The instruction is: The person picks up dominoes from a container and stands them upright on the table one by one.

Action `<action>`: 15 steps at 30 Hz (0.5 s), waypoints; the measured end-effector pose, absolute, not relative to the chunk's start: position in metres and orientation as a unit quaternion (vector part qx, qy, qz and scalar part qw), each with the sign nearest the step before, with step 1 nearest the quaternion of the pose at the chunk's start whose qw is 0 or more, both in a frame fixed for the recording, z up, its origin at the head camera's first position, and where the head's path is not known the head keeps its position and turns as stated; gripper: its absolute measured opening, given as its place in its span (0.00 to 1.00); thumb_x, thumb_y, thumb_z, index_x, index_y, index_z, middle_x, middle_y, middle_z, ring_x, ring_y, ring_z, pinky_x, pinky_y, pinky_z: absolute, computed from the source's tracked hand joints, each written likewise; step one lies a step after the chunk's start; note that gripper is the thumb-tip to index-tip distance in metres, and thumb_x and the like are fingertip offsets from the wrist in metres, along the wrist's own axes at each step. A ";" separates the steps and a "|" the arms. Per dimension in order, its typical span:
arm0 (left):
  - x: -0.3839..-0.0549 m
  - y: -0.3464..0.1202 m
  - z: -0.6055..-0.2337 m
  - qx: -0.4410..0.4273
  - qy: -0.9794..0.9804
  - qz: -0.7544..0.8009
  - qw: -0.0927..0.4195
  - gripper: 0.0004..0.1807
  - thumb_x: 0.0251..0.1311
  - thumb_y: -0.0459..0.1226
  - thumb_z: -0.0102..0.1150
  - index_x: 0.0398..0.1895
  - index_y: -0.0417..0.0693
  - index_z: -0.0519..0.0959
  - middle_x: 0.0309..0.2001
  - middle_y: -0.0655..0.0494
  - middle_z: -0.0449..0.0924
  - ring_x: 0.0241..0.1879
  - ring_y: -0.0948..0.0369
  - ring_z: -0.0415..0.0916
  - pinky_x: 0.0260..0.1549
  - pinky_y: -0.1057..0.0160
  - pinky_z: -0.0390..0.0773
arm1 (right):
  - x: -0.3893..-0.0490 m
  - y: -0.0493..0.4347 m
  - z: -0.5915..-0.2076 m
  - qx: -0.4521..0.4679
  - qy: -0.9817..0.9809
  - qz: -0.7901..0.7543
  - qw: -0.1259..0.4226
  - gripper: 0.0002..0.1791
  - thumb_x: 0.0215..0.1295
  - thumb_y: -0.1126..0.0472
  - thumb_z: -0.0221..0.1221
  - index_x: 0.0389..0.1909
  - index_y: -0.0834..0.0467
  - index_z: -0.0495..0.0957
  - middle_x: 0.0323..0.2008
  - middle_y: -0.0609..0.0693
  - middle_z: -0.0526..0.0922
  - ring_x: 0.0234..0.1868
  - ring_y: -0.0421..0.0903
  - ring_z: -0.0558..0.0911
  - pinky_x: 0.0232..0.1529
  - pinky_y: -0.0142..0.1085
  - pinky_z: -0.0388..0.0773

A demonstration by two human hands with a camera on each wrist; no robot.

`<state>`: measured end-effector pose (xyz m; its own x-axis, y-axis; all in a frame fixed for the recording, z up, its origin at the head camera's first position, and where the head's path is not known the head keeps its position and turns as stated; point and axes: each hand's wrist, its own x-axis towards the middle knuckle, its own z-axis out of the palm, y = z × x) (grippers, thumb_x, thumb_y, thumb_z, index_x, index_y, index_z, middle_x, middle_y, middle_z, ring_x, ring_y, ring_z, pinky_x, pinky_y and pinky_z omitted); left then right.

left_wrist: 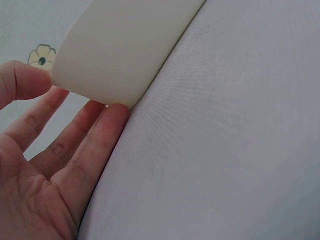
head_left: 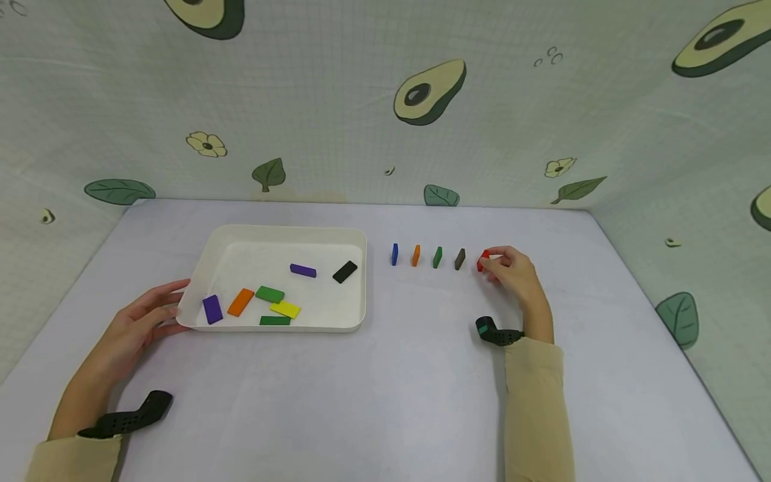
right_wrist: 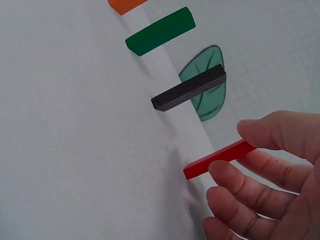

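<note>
My right hand (head_left: 508, 271) pinches a red domino block (right_wrist: 218, 159) between thumb and fingers. The block stands on end at the right of a row, its lower end at the tabletop. To its left stand a black block (head_left: 460, 259), a green block (head_left: 438, 258), an orange block (head_left: 416, 255) and a blue block (head_left: 394, 254), spaced apart. My left hand (head_left: 135, 325) touches the near left corner of a white tray (head_left: 325, 323) with fairly straight, spread fingers; its thumb meets the rim (left_wrist: 53, 75).
Loose blocks lie in the tray: purple (head_left: 213, 309), another purple (head_left: 303, 270), orange (head_left: 241, 302), green (head_left: 269, 294), another green (head_left: 274, 320), yellow (head_left: 286, 308) and black (head_left: 345, 272). A patterned cloth (head_left: 337, 140) hangs behind the white table (head_left: 373, 402).
</note>
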<state>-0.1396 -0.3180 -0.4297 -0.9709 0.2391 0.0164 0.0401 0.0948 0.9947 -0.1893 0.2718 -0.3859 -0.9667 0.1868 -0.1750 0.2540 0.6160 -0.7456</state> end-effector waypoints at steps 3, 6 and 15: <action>-0.140 -0.318 -0.429 0.096 0.737 0.665 0.076 0.24 0.68 0.31 0.43 0.67 0.51 0.63 0.51 0.70 0.73 0.43 0.74 0.78 0.37 0.75 0.80 | -0.190 0.272 -0.387 0.123 0.899 -0.420 0.039 0.26 0.66 0.48 0.53 0.59 0.59 0.68 0.39 0.57 0.77 0.33 0.45 0.77 0.36 0.29 0.74; -0.139 -0.319 -0.428 0.095 0.740 0.662 0.075 0.24 0.68 0.32 0.44 0.67 0.51 0.63 0.51 0.70 0.73 0.43 0.75 0.78 0.37 0.75 0.80 | -0.190 0.272 -0.386 0.123 0.899 -0.419 0.039 0.26 0.65 0.48 0.54 0.59 0.59 0.67 0.39 0.57 0.77 0.33 0.45 0.77 0.36 0.29 0.73; -0.139 -0.318 -0.429 0.093 0.740 0.662 0.074 0.24 0.68 0.32 0.44 0.67 0.51 0.63 0.51 0.70 0.72 0.43 0.75 0.77 0.37 0.75 0.80 | -0.185 0.272 -0.377 0.108 0.906 -0.408 0.029 0.29 0.64 0.46 0.54 0.60 0.59 0.67 0.40 0.59 0.76 0.35 0.50 0.78 0.35 0.29 0.72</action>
